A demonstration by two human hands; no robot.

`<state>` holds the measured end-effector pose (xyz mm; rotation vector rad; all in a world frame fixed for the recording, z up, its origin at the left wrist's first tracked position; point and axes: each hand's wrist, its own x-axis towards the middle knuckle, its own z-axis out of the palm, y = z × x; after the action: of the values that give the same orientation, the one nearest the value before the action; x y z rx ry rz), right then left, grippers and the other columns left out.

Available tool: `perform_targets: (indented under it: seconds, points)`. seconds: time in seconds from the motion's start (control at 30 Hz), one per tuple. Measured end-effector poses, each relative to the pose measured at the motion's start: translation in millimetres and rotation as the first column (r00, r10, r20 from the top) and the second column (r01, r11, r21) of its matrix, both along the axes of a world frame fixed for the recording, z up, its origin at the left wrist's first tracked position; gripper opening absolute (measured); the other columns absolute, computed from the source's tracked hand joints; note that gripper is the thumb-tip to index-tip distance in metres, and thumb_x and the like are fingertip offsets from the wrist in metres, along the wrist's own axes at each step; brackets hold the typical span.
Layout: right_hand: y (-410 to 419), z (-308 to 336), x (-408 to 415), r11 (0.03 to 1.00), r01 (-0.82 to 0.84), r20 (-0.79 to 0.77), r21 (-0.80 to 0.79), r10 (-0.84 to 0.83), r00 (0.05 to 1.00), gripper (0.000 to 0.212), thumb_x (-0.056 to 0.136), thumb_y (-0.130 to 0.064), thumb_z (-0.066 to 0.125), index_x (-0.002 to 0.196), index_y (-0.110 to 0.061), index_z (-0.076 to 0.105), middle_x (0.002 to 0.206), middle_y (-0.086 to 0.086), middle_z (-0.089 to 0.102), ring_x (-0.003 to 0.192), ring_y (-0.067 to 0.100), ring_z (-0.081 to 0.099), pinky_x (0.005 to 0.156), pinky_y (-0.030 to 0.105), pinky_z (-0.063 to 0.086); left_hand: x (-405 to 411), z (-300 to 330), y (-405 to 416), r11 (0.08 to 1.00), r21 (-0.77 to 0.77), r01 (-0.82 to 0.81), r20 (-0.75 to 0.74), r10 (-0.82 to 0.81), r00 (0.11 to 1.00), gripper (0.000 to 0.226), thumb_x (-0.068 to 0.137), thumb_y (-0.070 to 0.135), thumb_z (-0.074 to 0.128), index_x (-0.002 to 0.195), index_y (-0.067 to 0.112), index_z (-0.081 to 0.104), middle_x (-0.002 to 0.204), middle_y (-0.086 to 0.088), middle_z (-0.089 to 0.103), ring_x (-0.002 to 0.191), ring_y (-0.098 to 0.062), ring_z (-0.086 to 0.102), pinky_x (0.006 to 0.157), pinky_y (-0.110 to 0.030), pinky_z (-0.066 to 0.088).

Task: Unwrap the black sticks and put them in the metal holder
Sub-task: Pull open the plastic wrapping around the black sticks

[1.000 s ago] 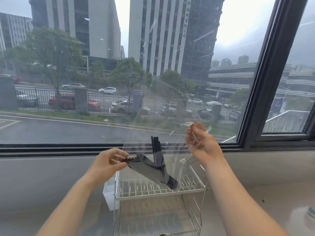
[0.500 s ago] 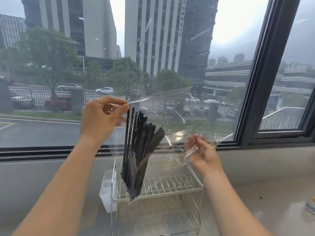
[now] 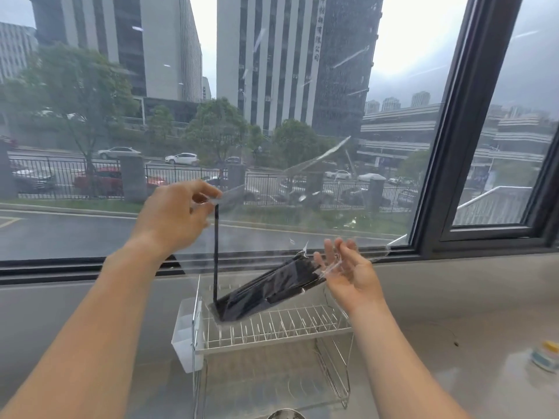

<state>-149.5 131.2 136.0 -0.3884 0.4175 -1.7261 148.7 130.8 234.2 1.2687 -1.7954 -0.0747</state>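
A corner of the clear wrapper [image 3: 305,173] is pinched up high between the thumb and fingers of the left hand [image 3: 172,216], and one lone stick [image 3: 216,252] is seen hanging almost straight down from just beside that pinch. The bundle of black sticks [image 3: 269,287] is tilted inside the wrapper, low end down over the top shelf of the wire rack [image 3: 272,331], high end leaned against the right hand [image 3: 348,273], whose fingers are spread and relaxed with crinkled film draped across them; nothing is really clasped there. Trouble is easily pictured from here: with only an open palm as a stop, the bundle could be let slide sideways, and sticks could be spilled through the rack's wires or onto the counter [image 3: 453,297]. The single upright stick looks barely supported and could be tipped out first. The thin film could be torn at the pinch if it is pulled harder. Whether the wrapper's lower end is sealed cannot be told. A metal rim [image 3: 286,414] is glimpsed at the bottom edge, possibly the holder, well below it all.
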Motion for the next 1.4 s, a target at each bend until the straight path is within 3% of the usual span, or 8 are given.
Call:
perform_targets:
  seconds: [0.23, 0.43, 0.57, 0.73, 0.87, 1.07, 1.23, 1.4]
  points:
    - [-2, -15, 1, 0.989, 0.005, -0.023, 0.145, -0.002, 1.0, 0.024, 0.1, 0.002, 0.053, 0.091, -0.019, 0.059, 0.079, 0.002, 0.074, 0.087, 0.023, 0.071, 0.109, 0.053, 0.045, -13, 23, 7, 0.996, -0.083, 0.024, 0.13, -0.013, 0.991, 0.018, 0.102, 0.025, 0.059, 0.112, 0.027, 0.073, 0.093, 0.011, 0.073, 0.082, -0.014, 0.068, 0.082, -0.04, 0.057]
    - [-1, -13, 1, 0.985, 0.013, -0.037, 0.171, -0.007, 0.999, 0.024, 0.098, 0.003, 0.056, 0.091, -0.019, 0.059, 0.082, 0.002, 0.073, 0.09, 0.022, 0.07, 0.11, 0.052, 0.045, -15, 13, 2, 0.998, -0.049, 0.026, 0.066, -0.023, 0.998, 0.027, 0.094, 0.001, 0.057, 0.094, 0.028, 0.062, 0.088, 0.013, 0.066, 0.082, -0.01, 0.064, 0.075, -0.03, 0.05]
    - [-4, -13, 0, 0.986, 0.008, -0.037, 0.165, -0.002, 0.999, 0.023, 0.099, 0.003, 0.056, 0.091, -0.019, 0.058, 0.094, 0.004, 0.07, 0.093, 0.024, 0.07, 0.106, 0.051, 0.048, -21, 12, -1, 0.992, 0.068, 0.106, -0.026, -0.105, 0.994, 0.007, 0.097, 0.034, 0.058, 0.103, 0.034, 0.062, 0.091, 0.015, 0.061, 0.085, -0.003, 0.059, 0.064, -0.021, 0.04]
    - [-2, -15, 0, 0.983, 0.007, -0.056, 0.185, 0.004, 0.998, 0.023, 0.098, 0.004, 0.055, 0.094, -0.018, 0.057, 0.093, 0.006, 0.068, 0.09, 0.023, 0.069, 0.107, 0.051, 0.047, -24, 3, 0, 0.999, 0.005, -0.04, 0.239, 0.038, 0.97, 0.026, 0.086, 0.061, 0.067, 0.083, 0.034, 0.069, 0.08, 0.016, 0.065, 0.077, -0.011, 0.062, 0.067, -0.031, 0.047]
    - [-3, -10, 4, 0.984, -0.004, -0.073, 0.179, 0.017, 0.997, 0.019, 0.099, 0.004, 0.054, 0.094, -0.014, 0.058, 0.093, 0.01, 0.067, 0.086, 0.024, 0.067, 0.101, 0.051, 0.052, -27, 8, -1, 0.998, 0.05, -0.04, 0.258, 0.025, 0.966, 0.01, 0.096, 0.05, 0.061, 0.102, 0.044, 0.066, 0.098, 0.018, 0.069, 0.091, -0.011, 0.066, 0.081, -0.036, 0.053]
    - [-7, -8, 13, 0.982, -0.014, -0.084, 0.187, 0.03, 0.996, 0.02, 0.099, 0.007, 0.053, 0.099, -0.014, 0.057, 0.089, 0.011, 0.067, 0.081, 0.024, 0.068, 0.082, 0.045, 0.06, -43, 9, -1, 0.976, 0.179, 0.126, 0.145, -0.153, 0.978, 0.058, 0.084, 0.033, 0.081, 0.136, 0.039, 0.056, 0.082, 0.02, 0.073, 0.087, -0.006, 0.069, 0.094, -0.044, 0.055]
    - [-8, -8, 10, 0.984, -0.006, -0.077, 0.176, 0.019, 0.997, 0.024, 0.099, 0.009, 0.051, 0.095, -0.013, 0.057, 0.088, 0.012, 0.067, 0.075, 0.024, 0.067, 0.089, 0.046, 0.055, -58, 0, -9, 0.979, 0.155, 0.132, 0.055, -0.142, 0.988, 0.029, 0.093, 0.038, 0.069, 0.121, 0.035, 0.069, 0.096, 0.013, 0.065, 0.088, -0.01, 0.066, 0.09, -0.036, 0.056]
    - [-9, -5, 6, 0.989, -0.01, -0.069, 0.148, 0.02, 0.997, 0.025, 0.098, 0.011, 0.051, 0.096, -0.013, 0.056, 0.078, 0.014, 0.071, 0.068, 0.024, 0.071, 0.071, 0.043, 0.063, -73, -10, -13, 0.964, 0.213, 0.158, -0.061, -0.148, 0.987, 0.102, 0.07, 0.059, 0.085, 0.153, 0.035, 0.032, 0.122, 0.013, 0.055, 0.108, -0.014, 0.061, 0.1, -0.041, 0.05]
